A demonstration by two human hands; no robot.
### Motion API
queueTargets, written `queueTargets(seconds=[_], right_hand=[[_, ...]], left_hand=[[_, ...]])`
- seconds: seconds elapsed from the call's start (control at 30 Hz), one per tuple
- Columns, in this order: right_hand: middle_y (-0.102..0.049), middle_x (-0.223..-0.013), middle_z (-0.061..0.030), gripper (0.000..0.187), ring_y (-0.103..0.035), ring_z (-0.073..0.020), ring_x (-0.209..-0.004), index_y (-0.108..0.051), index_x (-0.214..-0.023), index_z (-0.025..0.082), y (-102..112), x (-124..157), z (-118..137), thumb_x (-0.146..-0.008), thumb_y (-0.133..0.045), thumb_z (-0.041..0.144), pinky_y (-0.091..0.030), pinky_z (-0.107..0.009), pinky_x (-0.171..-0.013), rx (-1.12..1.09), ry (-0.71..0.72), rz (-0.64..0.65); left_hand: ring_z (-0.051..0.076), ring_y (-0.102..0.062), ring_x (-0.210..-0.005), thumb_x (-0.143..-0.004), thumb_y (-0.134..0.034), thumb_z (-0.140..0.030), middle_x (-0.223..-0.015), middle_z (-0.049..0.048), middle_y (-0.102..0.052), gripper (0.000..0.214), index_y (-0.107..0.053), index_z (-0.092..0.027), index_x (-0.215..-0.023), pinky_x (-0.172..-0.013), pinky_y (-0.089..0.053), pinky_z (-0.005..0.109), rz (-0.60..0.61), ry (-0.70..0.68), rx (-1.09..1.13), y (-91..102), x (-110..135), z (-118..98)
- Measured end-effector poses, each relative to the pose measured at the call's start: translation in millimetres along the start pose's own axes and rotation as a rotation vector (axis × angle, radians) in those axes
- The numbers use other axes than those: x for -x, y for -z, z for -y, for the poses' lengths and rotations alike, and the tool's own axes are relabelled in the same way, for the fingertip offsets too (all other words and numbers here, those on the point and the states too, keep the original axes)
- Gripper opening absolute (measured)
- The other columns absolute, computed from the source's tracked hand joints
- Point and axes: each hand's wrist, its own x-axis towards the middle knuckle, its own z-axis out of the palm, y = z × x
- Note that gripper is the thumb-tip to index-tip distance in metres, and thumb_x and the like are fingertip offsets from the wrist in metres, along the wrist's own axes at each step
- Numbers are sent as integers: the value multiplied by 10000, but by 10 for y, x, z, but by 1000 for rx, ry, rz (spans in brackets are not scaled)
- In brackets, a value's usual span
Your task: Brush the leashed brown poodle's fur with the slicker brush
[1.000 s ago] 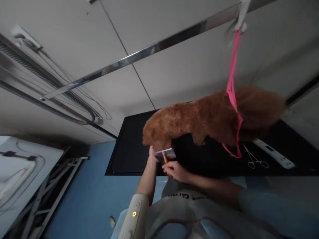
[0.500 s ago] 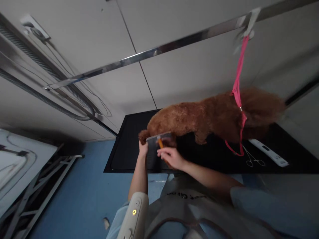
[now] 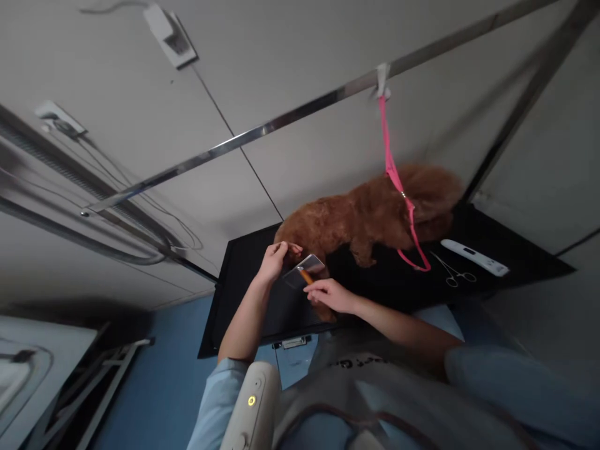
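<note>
A brown curly-coated dog (image 3: 337,219) stands on the black grooming table (image 3: 248,275), a pink loop leash (image 3: 394,172) around its front part. My right hand (image 3: 332,295) grips the orange handle of a slicker brush (image 3: 307,270), whose flat, shiny head is below the dog's rear end. At the rump, my left hand (image 3: 273,261) has its fingers curled together close to the brush head; whatever lies between them is hidden.
Scissors with ring handles (image 3: 454,273) and a white clipper-like device (image 3: 474,257) lie on the table at right. A metal bar (image 3: 262,129) crosses above, holding the leash by a white clamp (image 3: 382,80). Grey hoses (image 3: 70,234) run along the left wall.
My left hand has moved up from the brown tuft at the dog's rear, its fingers now curled beside the rump. The brush has tilted and dropped slightly. The camera view has shifted.
</note>
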Motion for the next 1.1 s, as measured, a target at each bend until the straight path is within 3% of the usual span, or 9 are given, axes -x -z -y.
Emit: queueTargets(seconds=[0.1, 0.2, 0.33, 0.43, 0.57, 0.63, 0.73, 0.9, 1.1], right_hand=[[-693, -675, -28, 307, -538, -77, -476, -727, -966, 134, -12, 155, -61, -812, -601, 368, -431, -196, -469, 11, -79, 28], [-732, -829, -68, 298, -628, -114, -644, -731, -988, 154, -33, 273, -4, -829, -599, 369, -510, -245, -618, 10, 102, 14], [-731, -838, -82, 346, -623, -119, -633, -717, -1012, 130, -10, 345, 95, -804, -624, 391, -513, -263, -615, -50, 94, -144], [-712, -729, -61, 350, -557, -91, -506, -715, -994, 122, 10, 479, 132, -808, -612, 400, -431, -207, -468, -94, -5, -36], [-731, -845, -77, 303, -581, -91, -582, -721, -992, 152, 79, 631, 290, -821, -614, 377, -443, -202, -504, -63, 187, -135], [-727, -809, -71, 313, -559, -85, -538, -721, -968, 143, 100, 704, 325, -803, -632, 394, -429, -197, -471, -59, 148, -159], [-710, -731, -54, 384, -514, -76, -450, -704, -1007, 129, 103, 823, 311, -808, -613, 444, -372, -182, -385, -133, -20, -32], [-724, -844, -80, 350, -587, -91, -587, -715, -991, 136, 138, 876, 363, -800, -643, 421, -431, -182, -467, -128, 147, -132], [-717, -763, -58, 355, -575, -88, -525, -714, -1009, 133, 79, 857, 307, -825, -614, 420, -425, -185, -441, -127, 39, 51]], left_hand=[[180, -646, -687, -768, -658, -528, -786, 132, -725, 441, -685, -113, -619, -725, -492, 305, 19, 196, 146, -176, -146, -156], [166, -648, -674, -767, -691, -457, -785, 140, -729, 399, -670, -102, -588, -729, -496, 295, 86, 332, 209, -326, -225, -301], [175, -666, -700, -802, -684, -400, -798, 143, -728, 370, -663, -89, -603, -744, -506, 301, 140, 385, 273, -520, -224, -450], [167, -662, -663, -817, -679, -398, -775, 138, -721, 376, -657, -83, -614, -700, -509, 281, 171, 419, 301, -661, -181, -492], [184, -672, -691, -823, -680, -377, -766, 131, -714, 354, -645, -89, -620, -693, -523, 287, 259, 448, 349, -837, -136, -516], [175, -668, -679, -831, -671, -371, -770, 121, -713, 346, -642, -96, -623, -652, -521, 269, 270, 458, 376, -902, -121, -532], [152, -650, -635, -838, -657, -372, -742, 97, -704, 347, -633, -111, -610, -610, -514, 250, 231, 447, 422, -967, -81, -538], [176, -659, -704, -861, -626, -347, -801, 102, -714, 335, -627, -111, -623, -678, -534, 296, 133, 399, 470, -1003, 82, -446], [138, -649, -710, -878, -605, -384, -820, 61, -698, 348, -605, -139, -630, -757, -538, 297, -144, 299, 632, -893, 324, -169]])
